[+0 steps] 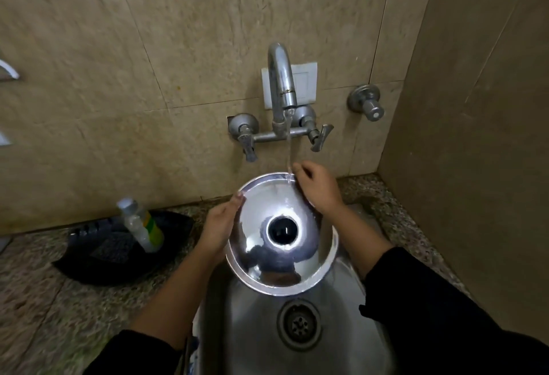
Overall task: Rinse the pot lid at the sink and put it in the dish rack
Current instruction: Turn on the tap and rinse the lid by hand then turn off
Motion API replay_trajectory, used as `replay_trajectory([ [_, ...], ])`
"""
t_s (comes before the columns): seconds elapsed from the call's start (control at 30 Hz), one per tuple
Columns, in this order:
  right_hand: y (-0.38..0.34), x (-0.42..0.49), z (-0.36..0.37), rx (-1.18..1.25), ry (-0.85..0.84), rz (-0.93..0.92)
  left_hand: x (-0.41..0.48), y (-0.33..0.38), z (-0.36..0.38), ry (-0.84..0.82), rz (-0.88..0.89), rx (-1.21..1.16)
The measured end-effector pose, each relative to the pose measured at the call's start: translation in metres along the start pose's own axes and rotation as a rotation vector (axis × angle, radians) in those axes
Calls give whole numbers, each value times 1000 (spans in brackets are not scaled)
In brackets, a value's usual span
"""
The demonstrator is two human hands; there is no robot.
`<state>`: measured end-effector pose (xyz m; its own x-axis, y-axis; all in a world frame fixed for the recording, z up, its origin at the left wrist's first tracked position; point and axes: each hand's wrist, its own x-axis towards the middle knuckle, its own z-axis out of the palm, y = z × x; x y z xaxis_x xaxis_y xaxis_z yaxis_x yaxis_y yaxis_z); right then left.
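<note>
A shiny steel pot lid (297, 273) with a dark round knob at its middle is held over the steel sink (261, 342), tilted toward me. My left hand (219, 226) grips its left rim. My right hand (318, 190) grips its upper right rim. A thin stream of water falls from the curved tap (280, 77) onto the lid's top edge, right beside my right fingers. No dish rack shows in the head view.
A dark tray (98, 258) on the speckled counter at the left holds a clear bottle with a green-yellow label (142, 223). Two tap handles (249, 140) and a wall valve (367, 102) stick out from the tiled wall. A side wall closes the right.
</note>
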<state>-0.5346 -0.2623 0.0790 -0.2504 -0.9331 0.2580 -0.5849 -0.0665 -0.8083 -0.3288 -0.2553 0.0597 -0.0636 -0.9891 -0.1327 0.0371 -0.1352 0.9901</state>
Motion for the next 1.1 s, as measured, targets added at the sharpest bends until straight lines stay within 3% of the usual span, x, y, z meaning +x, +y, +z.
replay_trajectory([
  [0.1,13,-4,-9,265,12,177,3,0,-7,85,-62,-14],
  [0.17,21,-10,-14,306,20,227,4,2,-4,89,-66,-30],
  [0.53,57,-17,-42,-52,352,302,-2,5,81,-84,23,119],
  [0.7,53,-12,-37,-99,346,209,11,16,93,-48,-11,46],
  [0.83,49,-14,-33,-32,402,164,21,12,79,88,-85,-45],
  [0.97,48,-16,-23,124,241,304,24,1,51,227,-168,-156],
  [1.1,35,-21,-4,240,77,309,18,-8,27,334,-212,-171],
])
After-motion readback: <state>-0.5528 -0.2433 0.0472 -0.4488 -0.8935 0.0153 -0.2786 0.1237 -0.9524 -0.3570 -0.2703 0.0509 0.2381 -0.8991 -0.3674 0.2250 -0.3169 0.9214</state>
